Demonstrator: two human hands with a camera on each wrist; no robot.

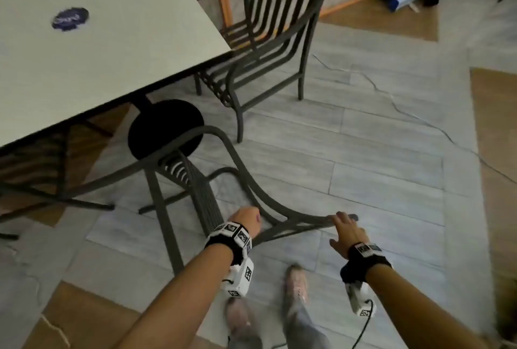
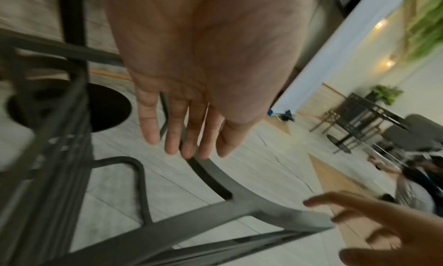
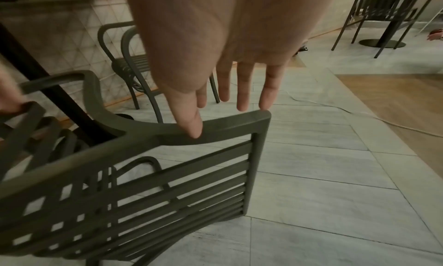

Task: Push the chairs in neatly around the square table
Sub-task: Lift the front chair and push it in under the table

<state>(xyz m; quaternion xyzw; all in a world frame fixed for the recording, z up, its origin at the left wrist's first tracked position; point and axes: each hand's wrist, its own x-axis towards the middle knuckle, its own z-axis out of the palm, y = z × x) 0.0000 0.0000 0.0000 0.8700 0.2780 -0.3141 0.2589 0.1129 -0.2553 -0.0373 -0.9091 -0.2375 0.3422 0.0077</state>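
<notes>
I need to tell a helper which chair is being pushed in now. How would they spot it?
Find the pale square table. Two dark slatted chairs stand at its near corner. It is the nearer chair, its top rail under the right hand, not the far chair.

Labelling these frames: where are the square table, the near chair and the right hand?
square table (image 1: 117, 49), head view, bare top.
near chair (image 3: 230, 121), right wrist view, top rail.
right hand (image 1: 345, 232), head view, back of hand.

café, pedestal tables (image 1: 112, 27), metal chairs (image 1: 268, 27)
</notes>
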